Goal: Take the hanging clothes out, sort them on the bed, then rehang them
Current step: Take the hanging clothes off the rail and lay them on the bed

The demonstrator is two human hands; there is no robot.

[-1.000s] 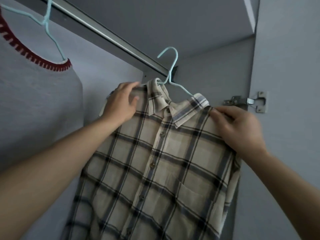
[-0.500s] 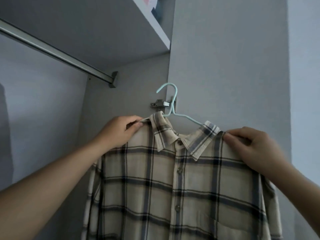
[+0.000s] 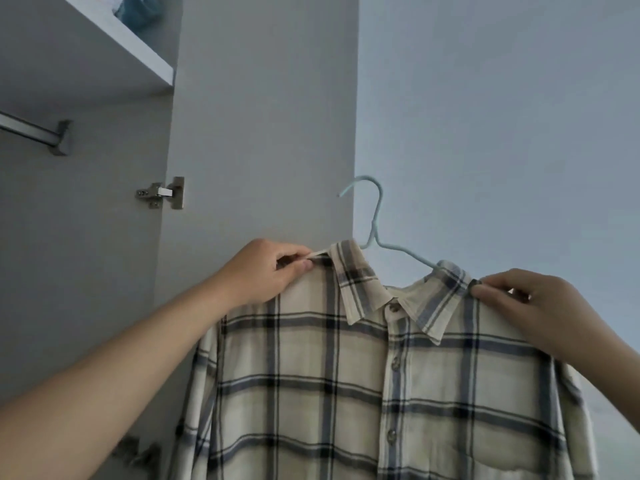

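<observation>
Wardrobe door point(image 3: 263, 116) behind; both hands pinch plaid shirt point(image 3: 346, 375) shoulders.

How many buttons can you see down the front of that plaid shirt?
4 on the plaid shirt: one at the collar, then three below it. More may lie below the frame.

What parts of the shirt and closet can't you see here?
Head view only:
- Plaid shirt: its bottom is cut off by the lower edge.
- Hanger: its shoulders are hidden inside the shirt.
- Closet rod: cut off by the left edge.
- Things on the shelf: cut off by the top edge, blurry.
- Right hand: fingertips tucked behind the fabric.
</observation>
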